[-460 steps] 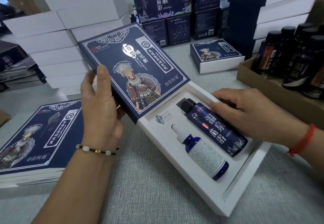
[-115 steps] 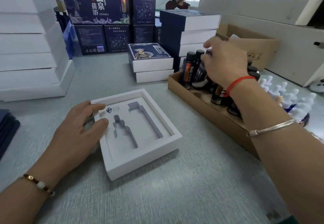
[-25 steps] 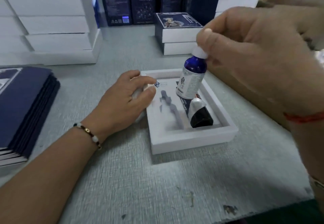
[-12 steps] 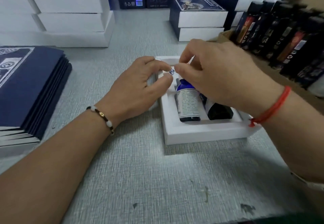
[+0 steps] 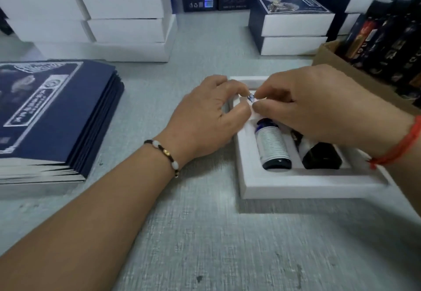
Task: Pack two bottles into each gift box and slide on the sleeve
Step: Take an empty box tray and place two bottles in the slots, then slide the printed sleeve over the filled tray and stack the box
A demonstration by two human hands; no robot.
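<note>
A white gift box (image 5: 296, 186) lies on the grey table. Two bottles lie side by side in its insert: a blue dropper bottle (image 5: 272, 145) with a white label on the left, and a larger dark bottle (image 5: 319, 156) on the right. My left hand (image 5: 205, 119) grips the box's far left edge, thumb and fingers curled on the wall. My right hand (image 5: 319, 108) lies over the upper ends of both bottles, its fingertips pinched at the dropper bottle's neck. The caps are hidden under it.
A stack of flat navy sleeves (image 5: 52, 113) sits at the left. Piles of white boxes (image 5: 118, 17) stand at the back left, two sleeved boxes (image 5: 293, 24) at the back centre. A cardboard tray (image 5: 328, 56) of dark bottles is at the right.
The dropper bottle came down from mid-air and now lies in its slot beside the dark bottle. My right hand stays on its top. My left hand has kept its hold on the box.
</note>
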